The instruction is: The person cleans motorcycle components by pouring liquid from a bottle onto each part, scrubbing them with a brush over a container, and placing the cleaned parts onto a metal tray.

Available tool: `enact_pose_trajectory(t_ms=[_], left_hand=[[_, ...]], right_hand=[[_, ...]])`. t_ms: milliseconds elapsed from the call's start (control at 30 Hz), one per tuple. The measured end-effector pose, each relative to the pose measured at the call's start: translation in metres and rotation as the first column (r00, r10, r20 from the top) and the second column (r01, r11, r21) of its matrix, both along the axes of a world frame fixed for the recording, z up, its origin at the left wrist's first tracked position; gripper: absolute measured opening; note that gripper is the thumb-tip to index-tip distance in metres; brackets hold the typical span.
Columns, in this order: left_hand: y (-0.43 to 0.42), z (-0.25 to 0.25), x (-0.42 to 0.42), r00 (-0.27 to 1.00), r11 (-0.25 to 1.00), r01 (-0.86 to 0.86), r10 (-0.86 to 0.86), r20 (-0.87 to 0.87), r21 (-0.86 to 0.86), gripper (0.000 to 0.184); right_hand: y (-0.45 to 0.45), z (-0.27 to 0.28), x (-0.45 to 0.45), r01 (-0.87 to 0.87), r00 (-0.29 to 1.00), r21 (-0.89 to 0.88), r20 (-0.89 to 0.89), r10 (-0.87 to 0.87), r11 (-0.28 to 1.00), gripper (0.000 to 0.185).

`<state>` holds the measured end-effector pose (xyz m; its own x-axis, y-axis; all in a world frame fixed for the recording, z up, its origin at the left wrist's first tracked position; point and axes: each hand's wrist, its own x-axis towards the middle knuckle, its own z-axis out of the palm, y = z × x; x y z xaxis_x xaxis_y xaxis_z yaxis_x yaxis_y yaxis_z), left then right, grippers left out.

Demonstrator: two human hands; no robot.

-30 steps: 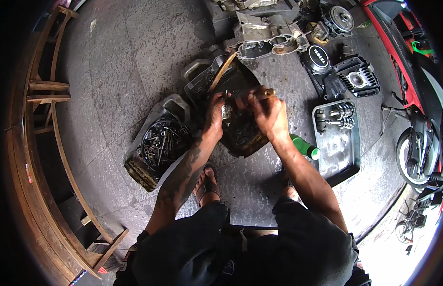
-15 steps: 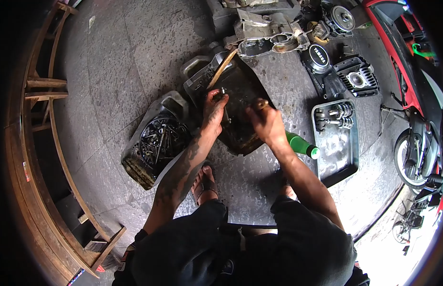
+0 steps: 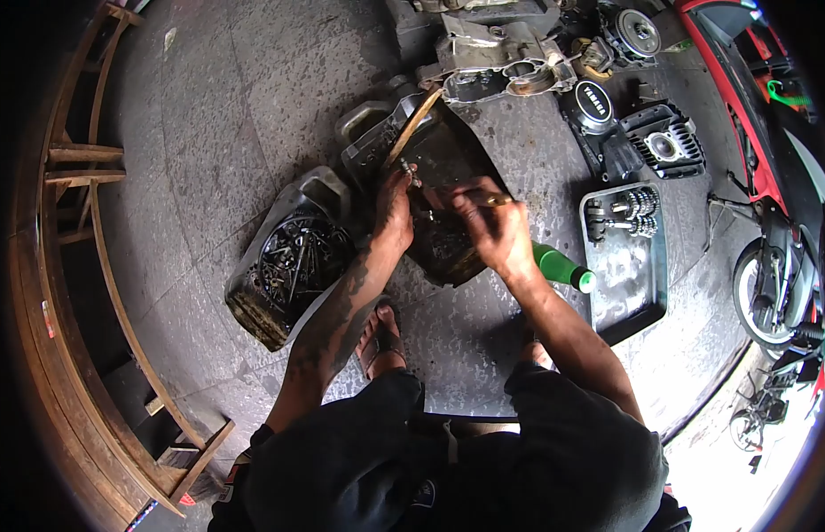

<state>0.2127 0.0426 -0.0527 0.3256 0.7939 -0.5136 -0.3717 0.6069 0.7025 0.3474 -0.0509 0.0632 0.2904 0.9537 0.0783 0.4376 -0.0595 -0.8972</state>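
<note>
My left hand [image 3: 396,209], oily and dark with grime, is closed on a small shiny metal part [image 3: 407,168] that sticks out past its fingertips. Another bright metal bit [image 3: 428,215] shows beside the palm; whether it belongs to the same part I cannot tell. Facing it, my right hand [image 3: 501,232] grips a brown wooden handle [image 3: 494,200]; its fingers are partly blurred and the tool's working end is not clear. Both hands are over a dark, cut-open jerrycan tray [image 3: 457,146] with grimy liquid in it. A wooden stick [image 3: 415,126] leans across the tray's left side.
Left of the tray, a cut jerrycan [image 3: 257,306] holds bolts and small parts. A green bottle [image 3: 561,268] lies by my right wrist. Gears sit in a metal tray [image 3: 627,297]. Engine cases [image 3: 501,62], a cylinder head [image 3: 665,146], a wooden bench [image 3: 75,355] and a motorcycle [image 3: 772,293] surround me.
The wooden handle has swung from pointing up to lying sideways, and my right fingers reach further left. My left hand has turned slightly, shifting the metal part a little left.
</note>
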Motion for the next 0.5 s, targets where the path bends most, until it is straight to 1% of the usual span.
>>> enact_pose_trajectory(t_ms=[33, 67, 100, 133, 167, 200, 233, 267, 300, 333, 367, 433, 467, 500], left_hand=[[-0.001, 0.0, 0.002, 1.0, 1.0, 0.003, -0.003, 0.004, 0.003, 0.019], [-0.002, 0.009, 0.004, 0.995, 1.0, -0.003, 0.003, -0.104, -0.002, 0.02], [-0.003, 0.018, 0.006, 0.977, 1.0, -0.012, 0.011, -0.213, -0.006, 0.02], [-0.004, 0.019, 0.006, 0.962, 1.0, -0.016, 0.01, -0.273, -0.021, 0.019], [-0.005, 0.019, 0.005, 0.961, 1.0, -0.019, 0.012, -0.277, -0.025, 0.019], [-0.006, 0.022, 0.005, 0.973, 1.0, -0.002, -0.001, -0.231, -0.012, 0.017], [-0.007, 0.023, 0.006, 0.983, 1.0, 0.017, -0.016, -0.183, 0.003, 0.015], [-0.008, 0.016, 0.006, 0.983, 1.0, 0.023, -0.022, -0.181, -0.001, 0.015], [-0.009, 0.013, 0.006, 0.991, 1.0, 0.017, -0.013, -0.134, 0.026, 0.017], [-0.007, 0.01, 0.006, 0.996, 0.998, 0.011, -0.006, -0.087, 0.055, 0.019], [-0.006, 0.008, 0.005, 0.996, 0.998, 0.017, -0.012, -0.086, 0.06, 0.019], [-0.003, 0.01, 0.0, 0.998, 0.992, 0.065, -0.066, -0.01, -0.11, 0.024], [-0.002, 0.009, 0.001, 0.998, 0.992, 0.061, -0.063, -0.012, -0.109, 0.024], [-0.003, 0.01, 0.004, 0.999, 0.995, 0.044, -0.046, -0.017, -0.088, 0.024]], right_hand=[[0.0, -0.003, 0.0, -0.082, 0.997, 0.045, 0.017, 0.082, 0.996, 0.011], [-0.001, -0.015, 0.001, -0.101, 0.991, -0.017, 0.084, 0.102, 0.995, 0.01], [-0.003, -0.019, 0.001, -0.104, 0.991, -0.015, 0.083, 0.105, 0.994, 0.01], [-0.007, -0.022, 0.001, -0.04, 0.988, -0.069, 0.147, 0.05, 0.997, 0.011], [-0.01, -0.024, 0.001, 0.028, 0.977, -0.123, 0.212, -0.002, 0.992, 0.012], [-0.01, -0.018, 0.001, 0.033, 0.995, -0.079, 0.091, -0.026, 0.996, 0.014], [-0.008, -0.012, -0.001, 0.034, 0.995, -0.082, 0.091, -0.026, 0.996, 0.014], [-0.004, -0.005, -0.005, 0.043, 0.999, 0.057, 0.016, -0.044, 0.997, 0.015], [0.0, 0.0, -0.005, 0.063, 0.997, 0.199, -0.059, -0.053, 0.978, 0.015], [0.0, -0.004, -0.002, 0.019, 1.0, 0.136, 0.001, -0.019, 0.991, 0.017], [-0.001, -0.008, 0.001, 0.026, 1.0, 0.14, 0.002, -0.026, 0.99, 0.017], [-0.002, -0.018, 0.005, 0.042, 0.998, -0.063, 0.045, -0.039, 0.997, 0.018], [-0.004, -0.026, 0.006, 0.076, 0.997, -0.049, 0.026, -0.074, 0.996, 0.017], [-0.008, -0.029, 0.005, 0.073, 0.997, -0.051, 0.023, -0.072, 0.996, 0.017]])
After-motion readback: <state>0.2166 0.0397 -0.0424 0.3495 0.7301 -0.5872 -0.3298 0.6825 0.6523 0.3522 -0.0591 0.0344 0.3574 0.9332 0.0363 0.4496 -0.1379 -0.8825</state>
